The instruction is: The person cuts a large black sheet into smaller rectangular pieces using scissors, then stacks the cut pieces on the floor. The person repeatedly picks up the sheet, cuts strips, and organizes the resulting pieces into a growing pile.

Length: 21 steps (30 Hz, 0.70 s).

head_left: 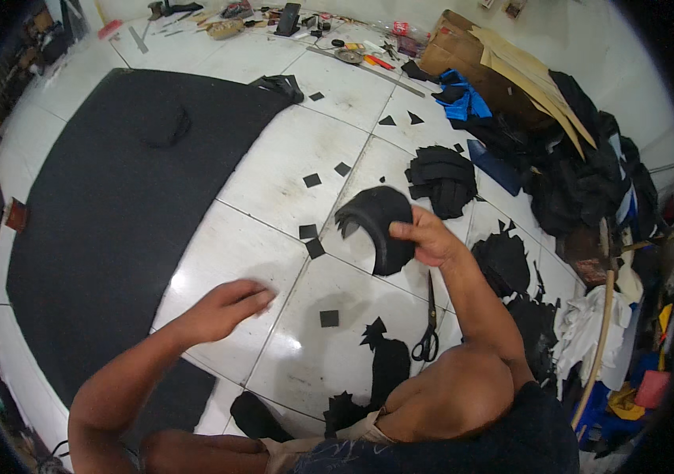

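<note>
My right hand (435, 239) is closed on a curled stack of black fabric pieces (388, 209), thumb on the near face, raised above the white tiles. The stack bends into an arch with notched ends at its left. To the left, my left hand (230, 310) hovers over the floor, fingers drawn together; nothing shows in it. Black-handled scissors (428, 336) lie below my right wrist. Small black fabric squares (329, 318) are scattered between and beyond my hands. Another pile of black cut pieces (443, 180) sits just beyond my right hand.
A large black fabric sheet (116, 213) covers the left floor. A brown tape roll (15, 214) sits on its left edge. Black offcuts (390, 367) lie near my knees. At right are heaped dark cloth, a cardboard box (463, 59) and white cloth (593, 328). A metal ruler (376, 73) lies far off.
</note>
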Tool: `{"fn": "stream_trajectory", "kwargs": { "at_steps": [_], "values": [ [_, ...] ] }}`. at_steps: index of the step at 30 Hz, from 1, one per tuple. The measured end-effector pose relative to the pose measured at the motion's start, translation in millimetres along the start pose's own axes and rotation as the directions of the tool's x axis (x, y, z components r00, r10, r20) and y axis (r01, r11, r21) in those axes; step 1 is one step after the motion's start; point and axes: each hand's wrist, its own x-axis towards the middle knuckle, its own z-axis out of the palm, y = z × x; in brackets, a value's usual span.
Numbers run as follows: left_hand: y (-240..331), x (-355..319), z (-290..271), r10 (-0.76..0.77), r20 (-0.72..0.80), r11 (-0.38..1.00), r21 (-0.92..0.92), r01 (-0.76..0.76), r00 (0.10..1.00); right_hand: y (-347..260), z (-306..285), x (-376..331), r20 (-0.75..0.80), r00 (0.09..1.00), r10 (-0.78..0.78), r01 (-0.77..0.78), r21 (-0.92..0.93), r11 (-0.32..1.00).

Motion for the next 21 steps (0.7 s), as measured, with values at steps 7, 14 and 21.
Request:
{"fn": "stream_trajectory", "kwargs": {
  "at_steps": [7, 14, 21],
  "values": [
    [48, 131, 39, 0.384, -0.178, 0.881, -0.224, -0.417, 0.906, -2, 3, 4, 0.199, 0.98, -0.028, 0.007, 0.105, 0.994],
    [62, 174, 102, 0.31, -0.415, 0.744, -0.454, -0.49, 0.856, -8, -44, -19, 0.142, 0.987, -0.081, 0.055, 0.178, 0.983],
    [33, 186, 131, 0.456, -0.664, 0.815, 0.045, -0.578, 0.593, -3, -42, -36, -0.007, 1.0, -0.024, 0.025, 0.147, 0.989]
  ]
}}
